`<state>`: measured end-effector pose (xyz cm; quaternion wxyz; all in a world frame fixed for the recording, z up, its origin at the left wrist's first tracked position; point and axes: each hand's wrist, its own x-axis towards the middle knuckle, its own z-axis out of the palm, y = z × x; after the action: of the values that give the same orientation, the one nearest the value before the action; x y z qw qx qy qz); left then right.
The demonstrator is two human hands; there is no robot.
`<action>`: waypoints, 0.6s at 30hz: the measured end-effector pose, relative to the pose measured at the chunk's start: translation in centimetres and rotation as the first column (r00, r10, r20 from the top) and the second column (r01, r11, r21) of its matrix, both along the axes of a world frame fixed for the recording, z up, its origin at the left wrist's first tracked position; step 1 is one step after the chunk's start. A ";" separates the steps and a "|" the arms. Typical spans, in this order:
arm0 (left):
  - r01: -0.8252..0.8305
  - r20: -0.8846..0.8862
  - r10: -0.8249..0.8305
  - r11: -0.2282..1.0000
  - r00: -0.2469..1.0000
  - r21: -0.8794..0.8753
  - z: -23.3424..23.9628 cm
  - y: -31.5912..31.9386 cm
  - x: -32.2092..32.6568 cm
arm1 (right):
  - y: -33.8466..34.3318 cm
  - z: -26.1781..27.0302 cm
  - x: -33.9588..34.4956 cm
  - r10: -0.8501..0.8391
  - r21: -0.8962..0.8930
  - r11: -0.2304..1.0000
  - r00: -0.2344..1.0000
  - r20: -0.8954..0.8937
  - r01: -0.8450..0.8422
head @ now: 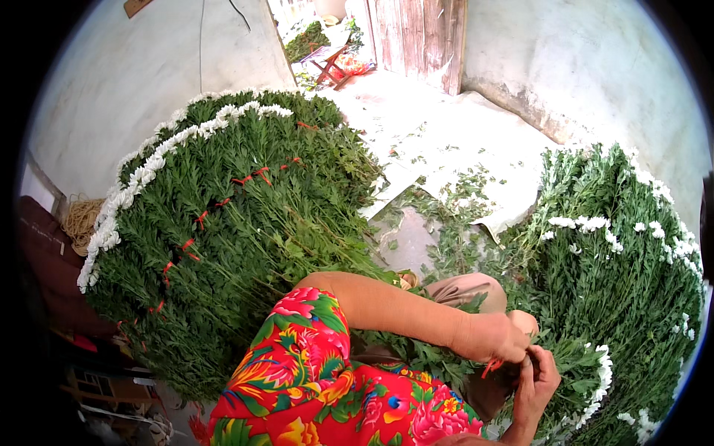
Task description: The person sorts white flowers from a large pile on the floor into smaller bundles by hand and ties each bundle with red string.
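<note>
Across my lap lies a bundle of leafy white chrysanthemums (577,362), its flower heads pointing right. My left hand (493,337) is closed at the bundle's stems, and a red tie (492,365) hangs from beneath its fingers. My right hand (538,376) comes up from below, thumb and fingers pinched together against the left fingertips. What sits between the right fingers is hidden. Both hands partly cover the stems. Leafy stems (432,354) extend left under my left forearm.
A large stack of chrysanthemum bundles (240,223) with red ties fills the left. More chrysanthemums (619,279) are heaped at right. Loose leaves (463,192) litter a pale floor sheet (446,134). A folding stool (333,67) stands by the wooden door (418,42). Coiled rope (83,223) lies far left.
</note>
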<state>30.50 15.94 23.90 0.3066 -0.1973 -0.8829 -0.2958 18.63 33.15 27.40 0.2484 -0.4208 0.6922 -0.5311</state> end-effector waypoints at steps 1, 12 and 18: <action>-0.041 -0.037 0.038 0.995 0.999 -0.091 -0.1 0.1 0.1 | -0.5 -0.3 -0.3 0.000 -0.030 1.000 0.998 -0.065 -0.002; -0.144 0.011 0.145 0.987 0.989 -0.065 0.4 -0.1 0.6 | -0.9 -1.1 -2.0 0.191 -0.075 0.979 0.982 0.006 -0.190; -0.254 0.385 0.180 0.955 0.905 0.151 -1.8 -1.6 1.4 | 1.0 2.3 1.3 0.241 0.129 0.970 0.887 -0.394 -0.206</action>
<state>31.86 14.38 22.09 0.1855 -0.0071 -0.9073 -0.3773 19.91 34.11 29.69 0.1759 -0.5882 0.6971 -0.3704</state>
